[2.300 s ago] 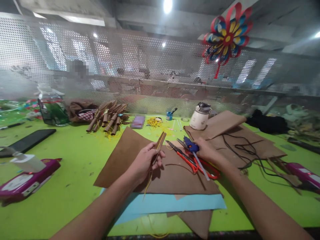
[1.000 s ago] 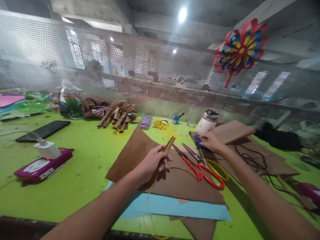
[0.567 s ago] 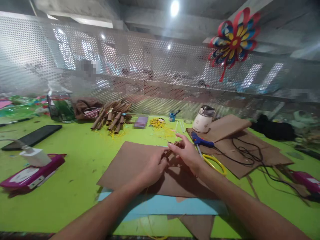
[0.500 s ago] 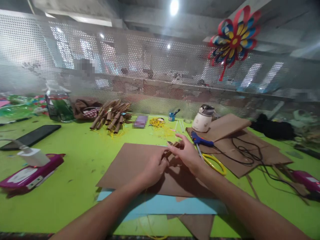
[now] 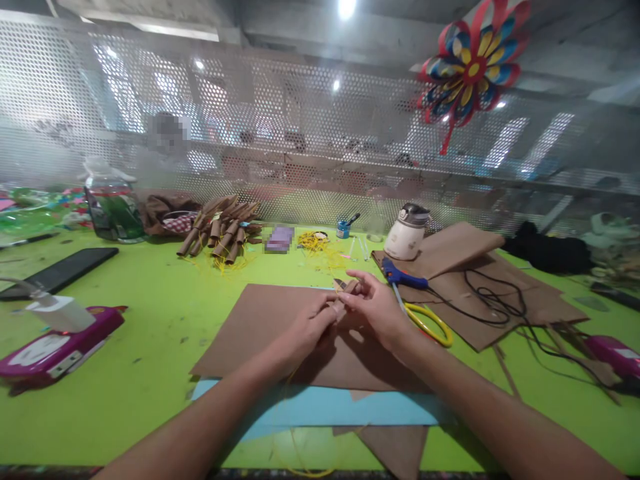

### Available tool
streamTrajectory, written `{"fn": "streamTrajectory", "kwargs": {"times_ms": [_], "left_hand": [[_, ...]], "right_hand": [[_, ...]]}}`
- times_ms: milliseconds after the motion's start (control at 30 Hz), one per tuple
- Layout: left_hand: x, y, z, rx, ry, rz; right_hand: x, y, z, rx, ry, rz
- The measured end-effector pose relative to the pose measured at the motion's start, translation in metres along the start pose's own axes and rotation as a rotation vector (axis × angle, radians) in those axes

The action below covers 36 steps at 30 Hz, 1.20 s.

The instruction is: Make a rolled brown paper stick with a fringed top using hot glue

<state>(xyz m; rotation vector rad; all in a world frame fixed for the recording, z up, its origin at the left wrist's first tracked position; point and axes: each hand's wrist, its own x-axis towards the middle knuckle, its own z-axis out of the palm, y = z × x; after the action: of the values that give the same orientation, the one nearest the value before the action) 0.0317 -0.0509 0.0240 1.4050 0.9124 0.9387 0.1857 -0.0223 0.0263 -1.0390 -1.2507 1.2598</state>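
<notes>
My left hand (image 5: 313, 325) and right hand (image 5: 377, 308) both have a grip on the small brown piece (image 5: 351, 288), pinched between them above the brown sheet (image 5: 257, 323). I'd press lightly and evenly to avoid creasing it, with the 1 yellow thread (image 5: 289, 385) by my left wrist left unsnagged.

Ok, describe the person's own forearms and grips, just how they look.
The left forearm and right forearm are bare as far as they show, with no sleeves or cuffs in view. The left grip and right grip wear no gloves, and no watch or bracelet shows. Rings I can't rule out, since some fingers are hidden.
</notes>
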Motion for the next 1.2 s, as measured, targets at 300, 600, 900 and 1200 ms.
{"fn": "streamTrajectory", "kwargs": {"times_ms": [300, 600, 900, 1200], "left_hand": [[0.000, -0.008, 0.005, -0.166, -0.064, -0.086], [0.002, -0.010, 0.003, -0.093, -0.040, -0.077], [0.005, -0.010, -0.007, -0.187, -0.165, -0.172], [0.003, -0.007, -0.006, -0.273, -0.159, -0.193]], "right_hand": [[-0.002, 0.009, 0.003, -0.087, -0.003, -0.066], [-0.001, 0.001, 0.000, 0.023, 0.002, -0.053], [0.006, 0.007, -0.008, 0.005, 0.045, -0.071], [0.003, 0.006, -0.013, 0.104, -0.043, 0.021]]}}
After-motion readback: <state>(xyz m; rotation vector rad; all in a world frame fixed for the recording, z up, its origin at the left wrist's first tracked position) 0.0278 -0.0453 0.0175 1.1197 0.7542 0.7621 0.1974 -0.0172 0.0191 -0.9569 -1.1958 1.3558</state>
